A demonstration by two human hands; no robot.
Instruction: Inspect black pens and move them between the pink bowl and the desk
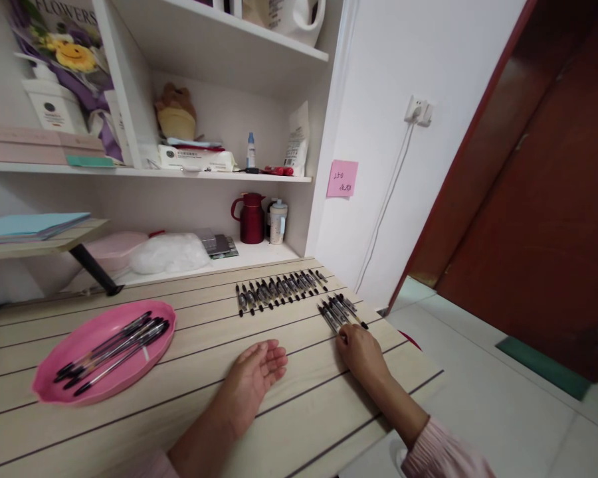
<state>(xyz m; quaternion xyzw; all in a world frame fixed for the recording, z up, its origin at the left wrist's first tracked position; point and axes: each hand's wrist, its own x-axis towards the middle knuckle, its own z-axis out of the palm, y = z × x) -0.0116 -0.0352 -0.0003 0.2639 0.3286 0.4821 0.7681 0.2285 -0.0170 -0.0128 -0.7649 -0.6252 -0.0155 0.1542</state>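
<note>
My left hand (256, 373) rests on the wooden table (189, 411), palm turned up, fingers loosely apart and holding nothing. My right hand (361, 352) lies further right with its fingertips on the near ends of a short row of black pens (339, 312); its fingers are curled under and partly hidden. Behind that, a longer row of black pens (279, 290) lies side by side. A pink oval tray (54, 378) at the left holds several more black pens (114, 345).
White shelves behind the table carry a dark red jug (252, 218), a small flask (278, 222), boxes, a bottle and a flower bouquet. A pink sticky note (341, 178) and a wall socket (417, 110) are on the wall. The table's right edge drops to tiled floor by a red door.
</note>
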